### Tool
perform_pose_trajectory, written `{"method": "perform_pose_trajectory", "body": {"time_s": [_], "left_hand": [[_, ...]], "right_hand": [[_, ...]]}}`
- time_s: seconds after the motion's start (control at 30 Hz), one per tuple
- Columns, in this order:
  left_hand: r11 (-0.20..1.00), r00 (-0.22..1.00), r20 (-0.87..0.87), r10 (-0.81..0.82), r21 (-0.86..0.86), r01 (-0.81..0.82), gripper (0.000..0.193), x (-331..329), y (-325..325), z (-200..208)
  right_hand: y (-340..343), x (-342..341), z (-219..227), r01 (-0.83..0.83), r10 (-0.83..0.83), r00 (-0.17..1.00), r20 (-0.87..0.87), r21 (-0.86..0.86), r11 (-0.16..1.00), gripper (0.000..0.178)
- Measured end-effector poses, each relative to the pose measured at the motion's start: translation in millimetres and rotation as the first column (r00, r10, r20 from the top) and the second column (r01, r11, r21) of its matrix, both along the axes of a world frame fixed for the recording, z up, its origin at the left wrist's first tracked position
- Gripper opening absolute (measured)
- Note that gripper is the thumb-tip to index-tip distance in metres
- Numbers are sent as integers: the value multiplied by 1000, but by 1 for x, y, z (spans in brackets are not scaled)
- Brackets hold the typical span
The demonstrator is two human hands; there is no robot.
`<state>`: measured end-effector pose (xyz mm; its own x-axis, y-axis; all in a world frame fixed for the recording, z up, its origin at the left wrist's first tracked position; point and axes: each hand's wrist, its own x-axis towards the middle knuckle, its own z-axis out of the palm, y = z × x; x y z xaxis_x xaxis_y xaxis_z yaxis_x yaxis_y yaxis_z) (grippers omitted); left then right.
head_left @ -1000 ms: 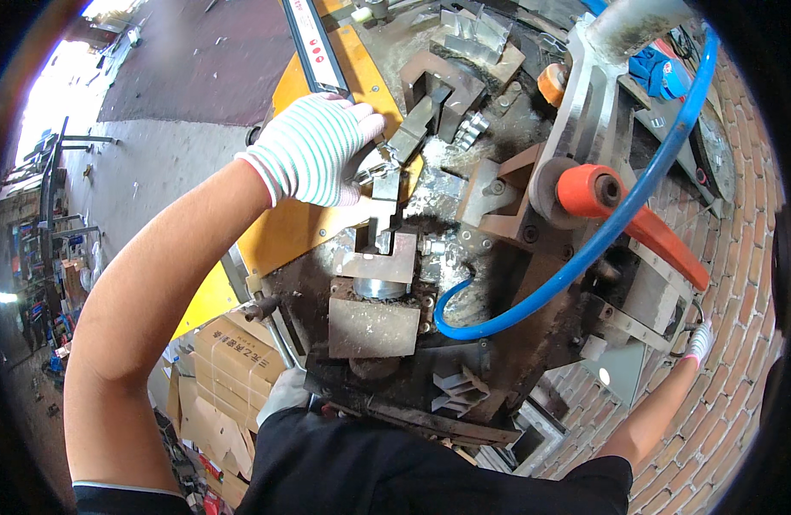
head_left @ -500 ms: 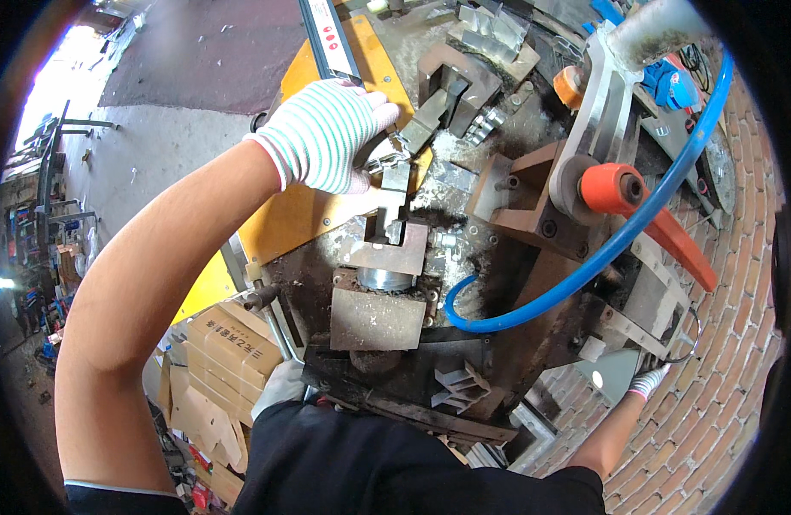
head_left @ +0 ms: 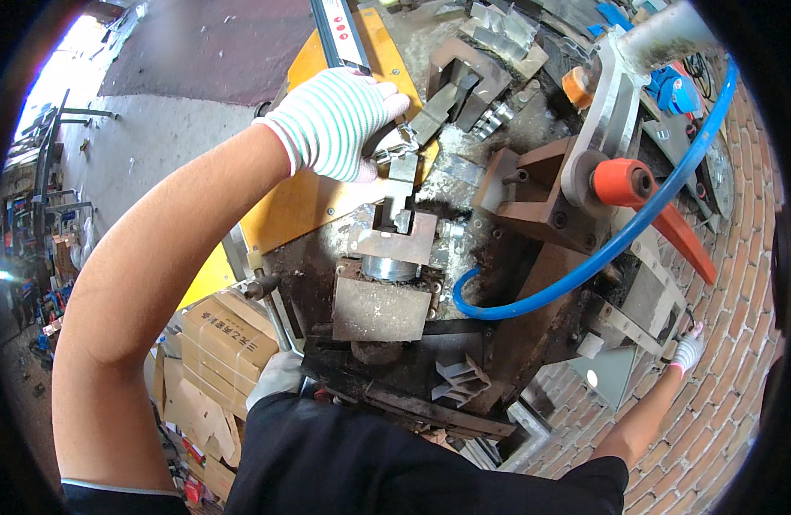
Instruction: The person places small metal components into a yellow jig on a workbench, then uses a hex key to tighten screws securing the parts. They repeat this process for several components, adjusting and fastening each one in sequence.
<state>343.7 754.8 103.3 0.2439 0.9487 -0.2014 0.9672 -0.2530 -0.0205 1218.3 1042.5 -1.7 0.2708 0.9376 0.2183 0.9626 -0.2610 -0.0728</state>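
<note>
My left hand (head_left: 335, 120), in a white and green striped glove, is closed round a long dark metal profile (head_left: 337, 33) with a white strip on it. Its palm hides the gripped part. The profile's shiny end (head_left: 397, 146) meets a notched steel block (head_left: 402, 176) below my fingers. Under that, a U-shaped steel jaw (head_left: 417, 239) sits on a round ram (head_left: 389, 269). Far to the right, my right hand (head_left: 689, 348), gloved alike, is small in view. Its fingers lie close together at a thin dark hoop (head_left: 673, 345) by the machine's edge.
A blue hose (head_left: 576, 287) curves across the machine's right side, past an orange lever (head_left: 683, 245). A yellow plate (head_left: 288, 215) lies under my left arm. Cardboard boxes (head_left: 232, 335) stand lower left. A grey-white glove (head_left: 277, 375) shows beside a metal rod; whose it is, I cannot tell.
My right hand has moved up and to the right, from below the hoop onto it. My left hand keeps its hold on the profile; the view has shifted slightly.
</note>
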Motion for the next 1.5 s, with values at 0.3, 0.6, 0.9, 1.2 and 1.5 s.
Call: {"method": "perform_pose_trajectory", "body": {"time_s": [0.3, 0.6, 0.9, 1.2, 1.5], "left_hand": [[1000, 999, 44, 13, 19, -14, 67, -1, -1, -1], [1000, 999, 42, 11, 5, -11, 69, -2, 0, -1], [1000, 1000, 18, 20, 13, -20, 73, 0, -3, -1], [999, 997, 53, 52, 7, -53, 71, 0, -4, -4], [996, 995, 54, 82, -50, -79, 65, 4, -2, 5]], "right_hand": [[-107, -2, -61, 243, -95, 888, -450, 283, 928, 60], [-105, -16, -24, 370, -160, 719, -676, 178, 912, 69], [8, -7, 3, -56, 38, 898, -439, -28, 998, 53], [-33, -6, -4, -18, 106, 818, -566, 159, 987, 41], [-91, -36, -17, 271, 95, 625, -775, 330, 904, 40]]}}
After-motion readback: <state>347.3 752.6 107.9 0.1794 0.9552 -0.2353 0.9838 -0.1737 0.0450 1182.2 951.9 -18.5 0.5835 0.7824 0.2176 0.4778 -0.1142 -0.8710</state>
